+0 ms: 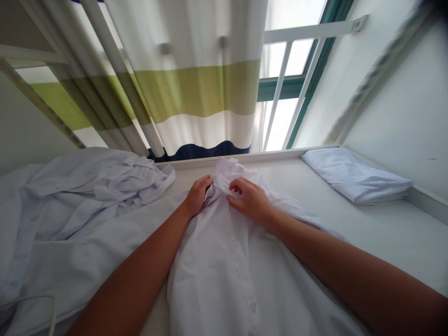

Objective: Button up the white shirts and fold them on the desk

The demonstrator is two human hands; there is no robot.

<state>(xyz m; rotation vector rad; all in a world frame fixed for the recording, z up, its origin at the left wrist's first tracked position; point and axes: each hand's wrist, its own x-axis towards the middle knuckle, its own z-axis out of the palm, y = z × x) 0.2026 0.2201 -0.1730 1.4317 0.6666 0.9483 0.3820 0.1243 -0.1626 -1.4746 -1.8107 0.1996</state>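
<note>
A white button-up shirt (217, 261) lies front side up before me, its collar (226, 167) pointing away and its button placket running toward me. My left hand (199, 195) is closed on the shirt's left edge just below the collar, with cloth bunched at the fingers. On the other side of the placket, my right hand (251, 199) rests over the upper front. Its fingers are curled, and a gap shows between thumb and forefinger. Two buttons are visible lower on the placket.
Crumpled white garments (101, 191) spread over the left side. A folded white garment (355, 175) lies at the right on the pale board (395, 238). A striped curtain (199, 88) and white railing (308, 32) stand behind. A thin cable (52, 308) is at lower left.
</note>
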